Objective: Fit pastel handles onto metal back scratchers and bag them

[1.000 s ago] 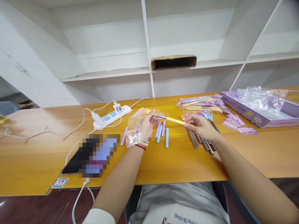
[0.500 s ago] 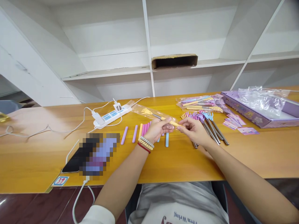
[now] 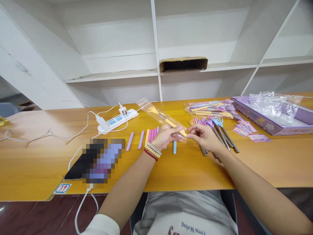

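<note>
A yellow back scratcher (image 3: 170,123) with a hand-shaped head and metal shaft lies inside a clear plastic bag (image 3: 160,115). My left hand (image 3: 166,136) is closed around the bag and the scratcher's handle. At the handle's lower end, my right hand (image 3: 201,135) pinches the bag's edge; whether it also grips the handle cannot be seen. Beside my right hand lie several loose back scratchers (image 3: 218,125) with coloured heads and bare metal shafts. Several coloured handle sleeves (image 3: 141,140) rest near my left hand, some partly hidden under it.
Bagged back scratchers (image 3: 210,109) lie farther back. A purple box (image 3: 259,122) with clear bags stands at the right, near small printed cards (image 3: 259,137). On the left are a power strip (image 3: 118,122), white cables and a phone (image 3: 75,166). Shelves (image 3: 110,76) rise behind the table.
The scratcher has slid farther up into the bag, its head now higher. My right fingers have shifted slightly from the handle's end to the bag's edge.
</note>
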